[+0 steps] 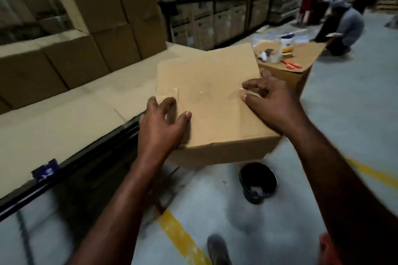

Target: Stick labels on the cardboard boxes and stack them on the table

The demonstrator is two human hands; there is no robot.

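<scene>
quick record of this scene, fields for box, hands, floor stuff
box: on table edge, clear tape on top
left hand: on box's left edge, by the tape
right hand: fingertips on box top, right side
bucket: black, on floor below box
label: none seen

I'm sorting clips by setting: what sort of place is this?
Probably a warehouse: cartons stacked high along the walls, a concrete floor with yellow lines, and a box being worked at a long table.
</scene>
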